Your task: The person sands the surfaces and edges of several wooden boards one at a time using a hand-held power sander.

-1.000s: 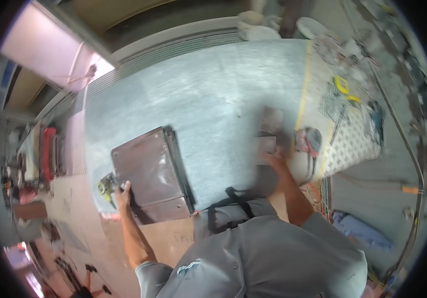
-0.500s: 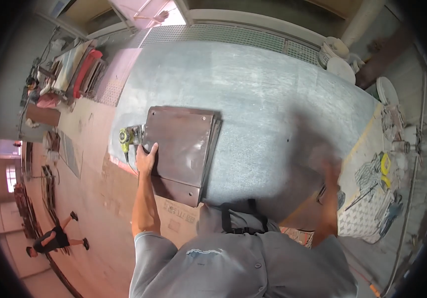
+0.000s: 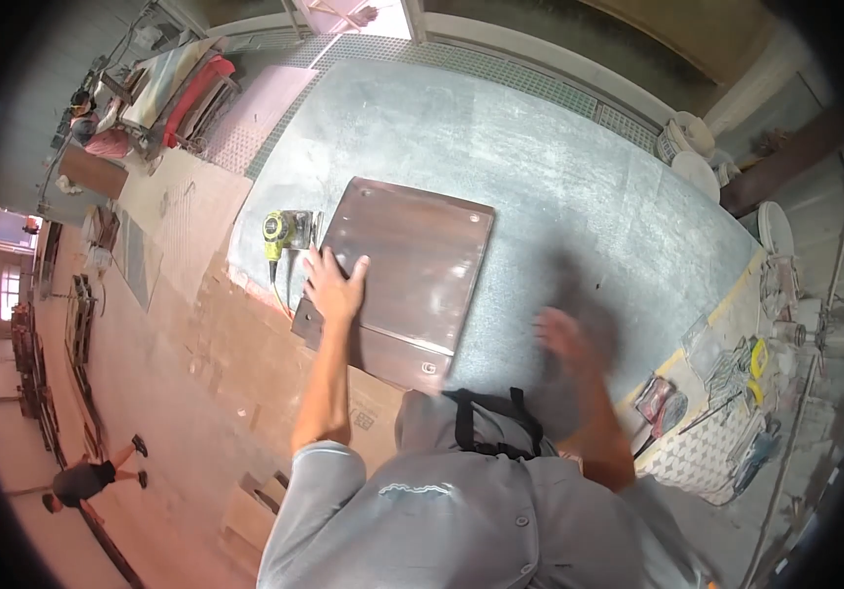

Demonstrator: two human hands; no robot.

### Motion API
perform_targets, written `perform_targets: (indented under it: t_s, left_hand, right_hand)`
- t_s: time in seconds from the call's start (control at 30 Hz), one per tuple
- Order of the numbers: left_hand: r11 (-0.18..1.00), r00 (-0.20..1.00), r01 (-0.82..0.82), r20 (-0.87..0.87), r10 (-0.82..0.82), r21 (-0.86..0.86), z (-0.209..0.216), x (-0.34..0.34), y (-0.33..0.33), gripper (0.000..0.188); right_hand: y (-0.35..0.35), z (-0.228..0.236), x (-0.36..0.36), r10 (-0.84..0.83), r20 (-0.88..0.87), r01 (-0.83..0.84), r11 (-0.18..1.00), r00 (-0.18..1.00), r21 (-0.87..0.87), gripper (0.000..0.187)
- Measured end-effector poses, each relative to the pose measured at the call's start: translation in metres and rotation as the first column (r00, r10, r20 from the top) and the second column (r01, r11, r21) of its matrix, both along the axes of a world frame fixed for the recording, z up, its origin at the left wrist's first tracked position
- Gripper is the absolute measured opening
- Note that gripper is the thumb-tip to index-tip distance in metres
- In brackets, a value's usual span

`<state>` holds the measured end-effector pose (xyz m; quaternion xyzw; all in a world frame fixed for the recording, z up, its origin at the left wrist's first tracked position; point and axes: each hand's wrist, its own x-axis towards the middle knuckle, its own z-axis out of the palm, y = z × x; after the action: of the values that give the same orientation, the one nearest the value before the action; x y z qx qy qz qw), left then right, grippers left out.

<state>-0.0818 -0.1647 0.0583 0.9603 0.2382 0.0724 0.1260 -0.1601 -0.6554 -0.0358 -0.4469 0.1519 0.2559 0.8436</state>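
Observation:
A dark brown rectangular panel (image 3: 412,260) with small corner holes lies on the grey table, with another brown edge showing below it at the near left. My left hand (image 3: 335,287) rests on the panel's left side, fingers spread. Just beyond that hand lies a yellow-green power sander (image 3: 287,230), its cord trailing toward me. To the right of the panel, my right hand (image 3: 564,334) hovers over bare table, blurred; its fingers look stretched out and nothing shows in them.
The broad grey table (image 3: 540,157) reaches toward a grating at the far side. Gloves and a patterned cloth (image 3: 697,447) lie at the right, with a red-and-grey object (image 3: 659,404) beside them. White buckets (image 3: 687,137) stand far right. Another person (image 3: 93,479) walks at lower left.
My right hand has come inward from the right, and the brown blur beside it is gone. My left hand has slid onto the panel, fingers now spread. The panel looks turned slightly clockwise.

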Motion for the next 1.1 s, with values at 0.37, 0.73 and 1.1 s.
perform_targets:
  t_s: [0.37, 0.73, 1.1]
  left_hand:
    - [0.789, 0.876, 0.472, 0.308, -0.37, -0.394, 0.026, -0.048, -0.132, 0.066]
    - [0.339, 0.624, 0.541, 0.097, -0.776, -0.77, -0.041, -0.107, -0.205, 0.086]
    - [0.313, 0.777, 0.262, 0.007, -0.629, -0.913, -0.091, -0.109, -0.213, 0.069]
  right_hand:
    - [0.073, 0.093, -0.021, -0.538, -0.251, 0.309, 0.741, 0.805, -0.596, 0.107]
    - [-0.01, 0.086, -0.136, -0.704, -0.029, 0.32, 0.359, 0.71, -0.877, 0.099]
    - [-0.018, 0.044, -0.16, -0.17, 0.374, 0.337, -0.21, 0.912, -0.918, 0.048]
